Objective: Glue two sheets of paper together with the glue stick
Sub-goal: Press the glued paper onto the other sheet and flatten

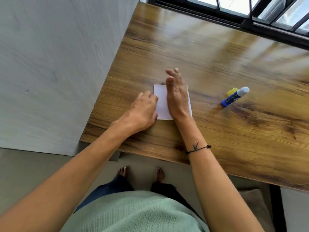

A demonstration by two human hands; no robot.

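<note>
A small white paper sheet (161, 101) lies flat on the wooden table (217, 64). My left hand (143, 111) rests on the sheet's left edge, its fingers bent down onto the paper. My right hand (175, 94) lies across the sheet's middle on its little-finger side, fingers straight and pointing away from me. I cannot tell whether a second sheet lies under the first. A blue glue stick (235, 97) with a white top stands to the right, uncapped, and its yellow cap (232, 91) lies just behind it.
A grey wall (50, 64) runs along the table's left edge. At the table's far side is a black-framed window (250, 15). My bare feet (142, 173) stand on the floor below the near edge.
</note>
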